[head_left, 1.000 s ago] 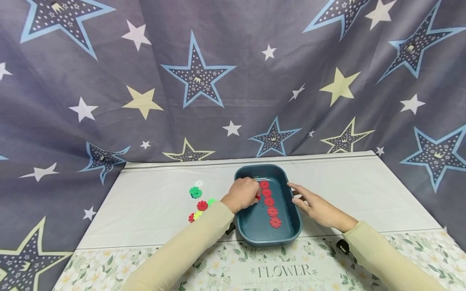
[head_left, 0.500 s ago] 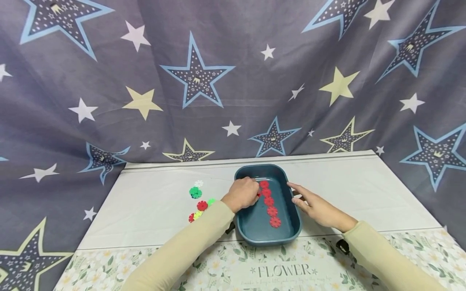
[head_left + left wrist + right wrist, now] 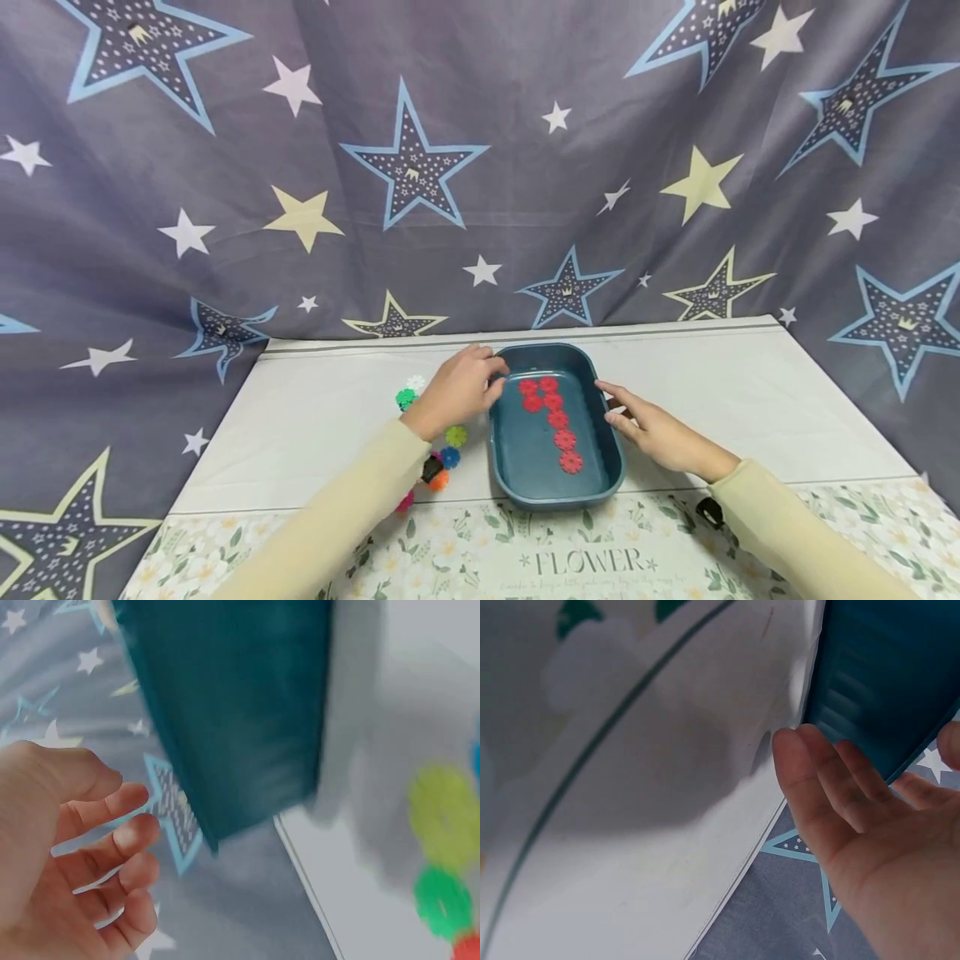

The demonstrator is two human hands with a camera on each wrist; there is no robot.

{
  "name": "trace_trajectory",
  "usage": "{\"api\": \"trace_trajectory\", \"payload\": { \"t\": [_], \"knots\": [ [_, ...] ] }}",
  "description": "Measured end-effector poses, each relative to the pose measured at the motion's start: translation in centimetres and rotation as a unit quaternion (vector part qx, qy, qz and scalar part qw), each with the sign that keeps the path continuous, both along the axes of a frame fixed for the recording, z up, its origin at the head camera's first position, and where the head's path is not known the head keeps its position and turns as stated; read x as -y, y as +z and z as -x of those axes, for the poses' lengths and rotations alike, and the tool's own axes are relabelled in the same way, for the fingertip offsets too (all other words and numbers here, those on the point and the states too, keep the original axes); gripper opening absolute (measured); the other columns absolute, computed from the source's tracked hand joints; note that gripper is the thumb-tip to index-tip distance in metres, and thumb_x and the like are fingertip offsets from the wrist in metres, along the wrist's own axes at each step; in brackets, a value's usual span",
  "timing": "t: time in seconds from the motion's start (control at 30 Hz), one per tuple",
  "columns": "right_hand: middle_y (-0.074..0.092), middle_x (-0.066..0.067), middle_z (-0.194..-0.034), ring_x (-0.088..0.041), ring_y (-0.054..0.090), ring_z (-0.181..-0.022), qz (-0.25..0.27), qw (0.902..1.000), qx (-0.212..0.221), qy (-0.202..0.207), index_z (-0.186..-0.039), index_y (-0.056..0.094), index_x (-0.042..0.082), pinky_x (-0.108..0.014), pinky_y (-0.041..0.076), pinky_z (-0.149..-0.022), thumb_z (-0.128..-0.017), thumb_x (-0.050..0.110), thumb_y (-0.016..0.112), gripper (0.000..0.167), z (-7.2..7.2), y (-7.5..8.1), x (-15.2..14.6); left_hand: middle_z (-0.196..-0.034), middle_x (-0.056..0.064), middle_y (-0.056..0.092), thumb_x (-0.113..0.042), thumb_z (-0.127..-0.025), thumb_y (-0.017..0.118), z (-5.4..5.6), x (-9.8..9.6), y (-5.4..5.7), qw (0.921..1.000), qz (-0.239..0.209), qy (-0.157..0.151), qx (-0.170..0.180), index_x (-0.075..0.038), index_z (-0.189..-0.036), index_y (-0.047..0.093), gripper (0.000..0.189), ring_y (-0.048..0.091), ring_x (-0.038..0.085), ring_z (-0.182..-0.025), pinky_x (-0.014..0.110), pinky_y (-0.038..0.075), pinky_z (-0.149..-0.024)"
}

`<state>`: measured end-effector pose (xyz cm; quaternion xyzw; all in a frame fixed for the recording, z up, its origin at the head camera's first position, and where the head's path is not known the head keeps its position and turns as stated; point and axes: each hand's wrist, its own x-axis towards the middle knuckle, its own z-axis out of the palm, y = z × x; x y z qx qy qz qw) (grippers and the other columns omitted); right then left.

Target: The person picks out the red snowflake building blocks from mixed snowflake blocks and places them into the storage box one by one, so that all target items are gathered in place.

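A dark teal rectangular tray [image 3: 525, 467] stands on the table, with several red flower-shaped discs [image 3: 557, 419] lying flat on its floor. They form a slanting row, with two more beside its far end. My left hand [image 3: 459, 387] is over the tray's left rim, fingers loosely bent; in the left wrist view nothing lies between the fingers [image 3: 135, 832] and they are apart from the tray wall. My right hand [image 3: 660, 433] rests its fingers [image 3: 802, 750] at the tray's right outer wall.
Left of the tray lie loose flower discs: a white one [image 3: 416, 382], a green one [image 3: 406, 398], a yellow-green one [image 3: 457, 436], a blue one [image 3: 450, 457] and an orange one [image 3: 438, 481]. My left arm hides some others. A star-patterned curtain [image 3: 495, 208] hangs behind the table.
My left hand has let go of a red disc inside the tray and drawn back left to the rim. Two red discs now show beside the row's far end. My right hand stays in place.
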<state>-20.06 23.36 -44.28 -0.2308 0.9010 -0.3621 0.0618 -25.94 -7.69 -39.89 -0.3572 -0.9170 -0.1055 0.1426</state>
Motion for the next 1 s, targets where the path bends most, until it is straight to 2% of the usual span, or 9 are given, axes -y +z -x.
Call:
{"api": "trace_trajectory", "payload": {
  "t": [0.07,0.2,0.33,0.53,0.67,0.73,0.87,1.0],
  "knots": [
    [0.054,-0.016,-0.125,-0.023,0.059,-0.102,-0.001,1.0000,0.004,0.000,-0.149,0.026,0.010,-0.036,0.049,-0.076,-0.102,0.030,0.044,0.054,0.0,0.0,0.0,-0.087,-0.001,0.060,-0.018,-0.086,0.064,-0.3,1.6,0.0,0.9999,-0.012,0.007,0.000,-0.013,-0.096,0.072,0.013,0.052,0.013,-0.081,0.029,0.046,-0.070],
    [0.056,-0.016,-0.123,-0.022,0.060,-0.100,-0.002,1.0000,0.010,-0.001,-0.149,0.026,0.010,-0.036,0.049,-0.075,-0.102,0.030,0.043,0.054,-0.1,0.0,-0.1,-0.086,0.000,0.060,-0.017,-0.086,0.066,-1.0,4.7,-0.3,0.9994,-0.018,0.016,0.026,-0.013,-0.097,0.071,0.012,0.051,0.013,-0.081,0.029,0.046,-0.068],
    [0.057,-0.016,-0.121,-0.022,0.060,-0.099,-0.004,0.9999,0.014,-0.004,-0.149,0.026,0.011,-0.037,0.049,-0.075,-0.101,0.031,0.044,0.054,-0.3,0.0,-0.1,-0.091,0.001,0.059,-0.018,-0.087,0.068,-1.8,7.6,-1.0,0.9953,-0.003,0.016,0.096,-0.012,-0.105,0.069,0.019,0.052,0.015,-0.084,0.031,0.046,-0.069],
    [0.058,-0.015,-0.118,-0.022,0.061,-0.097,-0.008,1.0000,0.003,-0.003,-0.149,0.026,0.011,-0.038,0.049,-0.073,-0.102,0.031,0.043,0.054,-0.1,0.1,-0.1,-0.095,0.002,0.063,-0.014,-0.083,0.073,-2.3,11.2,-2.7,0.9792,-0.003,-0.005,0.203,-0.008,-0.105,0.070,0.023,0.056,0.021,-0.087,0.034,0.046,-0.074],
    [0.059,-0.015,-0.116,-0.021,0.061,-0.095,-0.011,0.9999,-0.004,-0.005,-0.148,0.027,0.011,-0.037,0.049,-0.072,-0.102,0.031,0.043,0.053,-0.1,0.1,-0.1,-0.098,-0.004,0.063,-0.016,-0.082,0.074,-2.3,12.4,-4.0,0.9694,-0.011,0.003,0.245,-0.011,-0.106,0.070,0.024,0.056,0.015,-0.088,0.033,0.046,-0.078],
    [0.059,-0.015,-0.117,-0.020,0.061,-0.095,-0.011,0.9999,-0.002,-0.004,-0.148,0.027,0.011,-0.036,0.049,-0.071,-0.102,0.031,0.043,0.053,0.0,0.1,-0.1,-0.100,-0.005,0.063,-0.017,-0.083,0.073,-2.3,12.7,-4.4,0.9673,-0.013,0.013,0.253,-0.012,-0.107,0.070,0.025,0.056,0.013,-0.089,0.033,0.047,-0.079],
    [0.058,-0.017,-0.119,-0.021,0.061,-0.095,-0.012,0.9999,0.003,-0.005,-0.148,0.027,0.011,-0.036,0.049,-0.072,-0.102,0.031,0.043,0.054,-0.1,0.1,0.0,-0.095,-0.005,0.062,-0.015,-0.085,0.071,-2.4,12.6,-4.5,0.9670,-0.022,0.033,0.252,-0.012,-0.104,0.069,0.020,0.056,0.013,-0.084,0.033,0.047,-0.075],
    [0.057,-0.017,-0.120,-0.021,0.061,-0.095,-0.014,0.9998,0.009,-0.007,-0.149,0.026,0.012,-0.037,0.049,-0.073,-0.102,0.032,0.043,0.054,-0.2,0.1,0.1,-0.091,-0.001,0.061,-0.016,-0.083,0.073,-2.2,12.0,-4.2,0.9660,-0.016,0.060,0.251,-0.012,-0.106,0.067,0.024,0.056,0.015,-0.081,0.033,0.046,-0.072]
  ]
}}
